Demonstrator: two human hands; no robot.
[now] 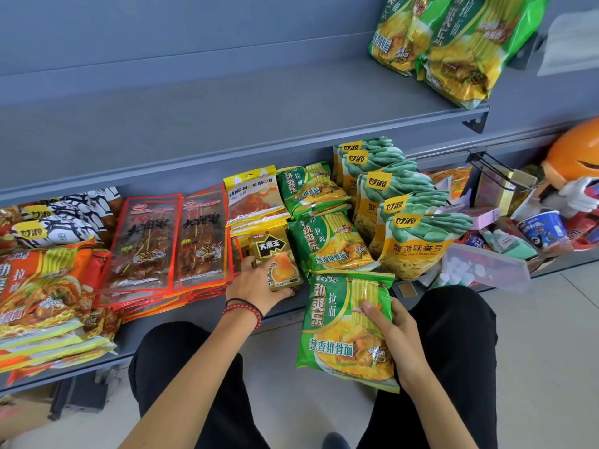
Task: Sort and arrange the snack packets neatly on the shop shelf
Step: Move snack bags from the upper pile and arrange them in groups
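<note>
- Crouches at a grey lower shelf point(194, 314), with knees in black trousers on either side of the hands.
- Grips a small black-and-gold packet point(280, 259) with the left hand point(254, 283), fingers curled at its left edge and thumb along its bottom end.
- Has that packet at the shelf front, just in front of a yellow packet point(251, 197).
- Wears a red bead bracelet point(246, 311) on the left wrist.
- Holds a green noodle packet point(340, 332) in the right hand point(400, 332), thumb pressed on its front and fingers wrapped behind its right edge.
- Has it off the shelf, before the shelf edge and between the knees.
- Faces two piles of matching green noodle packets point(327, 244) on the shelf just behind it, with yellow-and-green bean packets point(411, 247) upright to their right.
- Sees red-edged skewer packets point(146, 244) left of the left hand, then orange noodle packets point(39, 293) and black-and-white packets point(58, 225).
- Sees two more green packets point(453, 50) on the upper shelf point(259, 102).
</note>
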